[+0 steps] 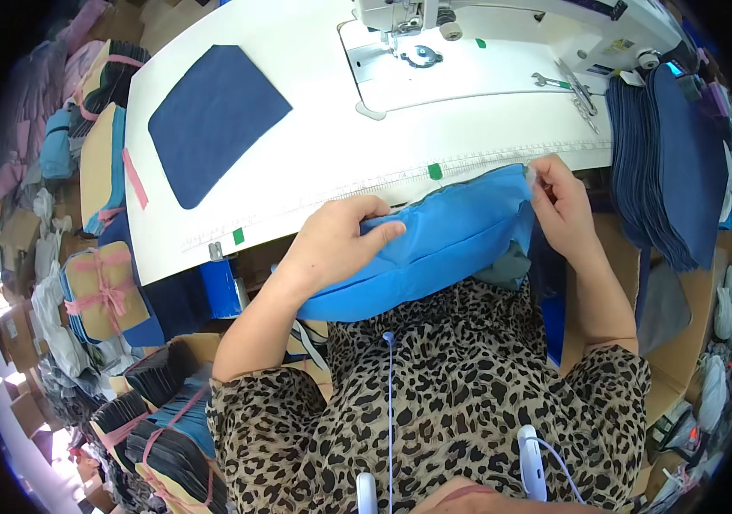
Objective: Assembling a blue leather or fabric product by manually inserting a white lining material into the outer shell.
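Both my hands hold a bright blue piece of fabric (434,248) at the front edge of the white sewing table (314,154). My left hand (340,240) grips its upper left part, the thumb on top and the fingers partly hidden behind. At the upper right corner, my right hand (561,201) pinches the cloth between thumb and fingers. The fabric droops toward my lap, with a dark edge along its top and a fold across it. A dark blue cut panel (216,124) lies flat on the table at the left.
At the back stands a sewing machine (417,26). Tweezers and a small wrench (554,83) lie right of its plate. A tall stack of dark blue panels (666,163) hangs over the right edge. Tied fabric bundles (109,291) crowd the left, and an open cardboard box (674,351) is at right.
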Motion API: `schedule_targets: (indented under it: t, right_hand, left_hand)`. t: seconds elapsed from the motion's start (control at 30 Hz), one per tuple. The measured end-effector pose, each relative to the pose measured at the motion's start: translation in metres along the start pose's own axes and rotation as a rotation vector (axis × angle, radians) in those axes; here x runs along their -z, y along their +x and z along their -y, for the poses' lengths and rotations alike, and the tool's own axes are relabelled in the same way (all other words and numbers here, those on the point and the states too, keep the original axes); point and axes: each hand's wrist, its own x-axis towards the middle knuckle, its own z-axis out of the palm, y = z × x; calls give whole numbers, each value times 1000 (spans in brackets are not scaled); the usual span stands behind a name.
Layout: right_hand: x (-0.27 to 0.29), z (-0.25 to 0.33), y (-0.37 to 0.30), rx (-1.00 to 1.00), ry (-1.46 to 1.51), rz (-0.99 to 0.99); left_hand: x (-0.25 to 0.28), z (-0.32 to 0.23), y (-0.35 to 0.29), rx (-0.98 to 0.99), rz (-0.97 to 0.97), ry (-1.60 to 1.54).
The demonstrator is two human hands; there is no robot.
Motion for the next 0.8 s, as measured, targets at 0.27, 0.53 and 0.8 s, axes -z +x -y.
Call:
schedule_targets:
  t: [0.27,0.53,0.8]
  right_hand:
    - [29,47,11,-338,-628,0]
    - [-46,36,26,365,-549,349]
    - [-53,30,8,474,-509,238]
  left_hand:
    - [-18,5,-8,-124,-115,-52]
    - [-27,-6,-16,-224,-173,52]
    - [-34,11,-18,-437,-395,94]
